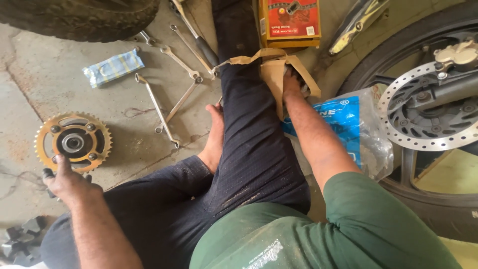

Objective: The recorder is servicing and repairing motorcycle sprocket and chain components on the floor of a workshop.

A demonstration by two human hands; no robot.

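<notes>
- Head view, packages: a yellow-and-red cardboard box [289, 22] lies at the top, beyond the knee; a clear plastic bag with blue print [354, 130] is crumpled on the right beside the wheel; a small blue checked packet [113, 67] lies on the concrete floor [40, 79] at upper left.
- Materials: the brown paper wrapping [275, 74] is creased and torn open; the gold sprocket [73, 141] is toothed metal with a dark hub; several steel spanners [169, 89] lie scattered between them; a drilled brake disc [428, 107] sits in the tyred wheel at right.
- The left hand [67, 180] rests its fingertips on the sprocket's lower rim, fingers loose, not clasping it.
- The right hand [293, 82] reaches into the brown paper wrapping; its fingers are hidden, so its grip cannot be told.
</notes>
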